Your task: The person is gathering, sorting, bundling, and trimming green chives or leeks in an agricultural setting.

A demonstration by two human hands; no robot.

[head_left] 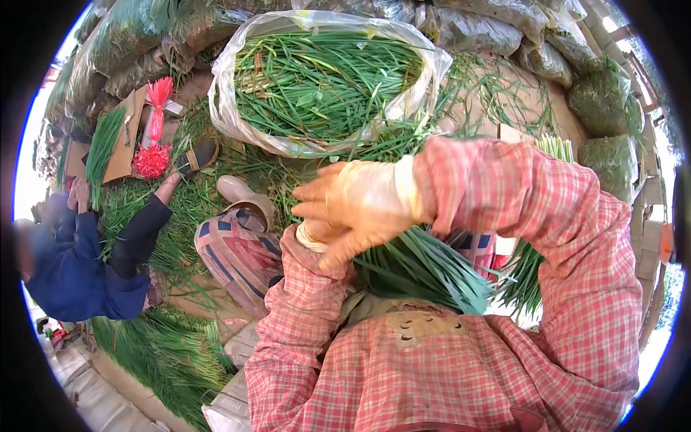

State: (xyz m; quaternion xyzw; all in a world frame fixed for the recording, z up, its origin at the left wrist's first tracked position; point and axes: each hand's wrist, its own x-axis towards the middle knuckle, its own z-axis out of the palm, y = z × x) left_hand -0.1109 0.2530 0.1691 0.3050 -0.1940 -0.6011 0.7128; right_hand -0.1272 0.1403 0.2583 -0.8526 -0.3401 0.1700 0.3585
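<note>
My right hand point(360, 201), in a pale translucent glove, crosses over my left wrist with its fingers spread and nothing in them. Most of my left hand point(320, 232) is hidden under it; only a bit near the white cuff shows, and its fingers cannot be made out. A bundle of long green leafy stalks point(425, 270) lies across my lap, just below and right of the hands. Beyond the hands stands a large clear plastic bag point(219, 93) full of loose green stalks point(324, 83).
At the left sits a co-worker in dark blue point(86, 281), near a stalk bundle point(106, 147), cardboard point(126, 137) and pink-red ties point(152, 160). Stalk piles point(165, 360) lie at lower left. Filled plastic bags point(475, 32) line the back and right. Loose stalks litter the floor.
</note>
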